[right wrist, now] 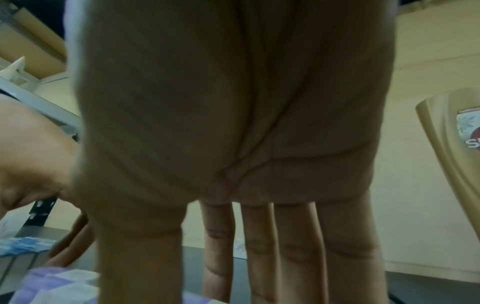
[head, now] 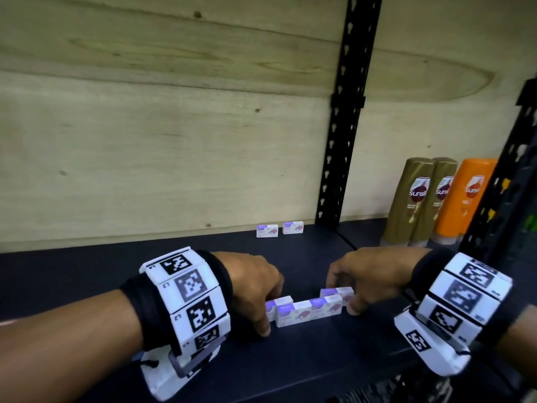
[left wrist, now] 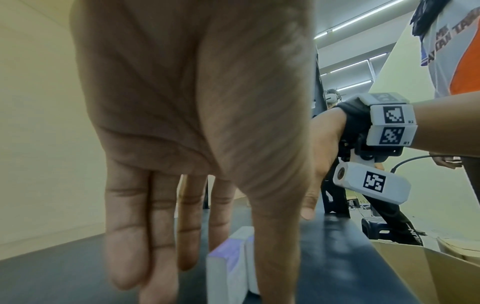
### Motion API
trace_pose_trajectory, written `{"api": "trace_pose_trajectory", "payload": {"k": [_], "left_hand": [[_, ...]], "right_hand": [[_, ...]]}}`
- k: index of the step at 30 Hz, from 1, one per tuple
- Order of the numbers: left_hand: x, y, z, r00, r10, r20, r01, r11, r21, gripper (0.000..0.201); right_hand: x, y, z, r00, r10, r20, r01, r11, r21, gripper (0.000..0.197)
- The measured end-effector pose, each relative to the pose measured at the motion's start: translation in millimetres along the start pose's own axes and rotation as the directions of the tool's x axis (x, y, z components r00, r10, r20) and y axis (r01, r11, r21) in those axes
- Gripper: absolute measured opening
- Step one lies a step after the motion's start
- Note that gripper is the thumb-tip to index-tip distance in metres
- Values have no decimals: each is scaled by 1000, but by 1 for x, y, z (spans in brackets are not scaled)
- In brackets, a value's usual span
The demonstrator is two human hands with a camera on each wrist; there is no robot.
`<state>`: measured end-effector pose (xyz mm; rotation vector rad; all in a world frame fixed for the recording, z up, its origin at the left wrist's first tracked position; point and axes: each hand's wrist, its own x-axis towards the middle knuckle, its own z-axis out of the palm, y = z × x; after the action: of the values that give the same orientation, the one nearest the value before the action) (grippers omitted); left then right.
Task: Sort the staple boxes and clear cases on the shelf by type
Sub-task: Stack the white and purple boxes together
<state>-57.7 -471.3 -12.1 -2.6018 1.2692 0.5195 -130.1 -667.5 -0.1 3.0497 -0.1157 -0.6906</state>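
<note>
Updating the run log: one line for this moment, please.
front staple boxes: clustered | left hand: straddles left end | right hand: straddles right end | grip: unclear | back staple boxes: two, by wall
</note>
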Motion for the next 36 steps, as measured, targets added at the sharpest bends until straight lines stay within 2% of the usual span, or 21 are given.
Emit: {"api": "trace_pose_trajectory", "payload": {"k": [3,17,25,31,36], "left_hand": [[-2,7,2,1000,-4,-3,4,1000,-16,57],[13,24,4,997,3,-71,-4,1000,-14,37],[19,30,6,994,15,-104,-16,1000,-14,38],[14,18,-1,992,28,-127,-35,998,-55,43],[13,-1,-19,985,-10,-173,-4,997,-82,45]], "right_hand": [[0,-3,2,1000,0,-4,0,1000,-24,47],[1,-18,7,999,-48,-24,45,995,-84,37],[3,-20,10,997,-75,-36,72,995,-76,36],[0,-16,1,993,-108,-43,110,993,40,42],[3,-7,-20,988,-92,-126,105,989,104,38]]}}
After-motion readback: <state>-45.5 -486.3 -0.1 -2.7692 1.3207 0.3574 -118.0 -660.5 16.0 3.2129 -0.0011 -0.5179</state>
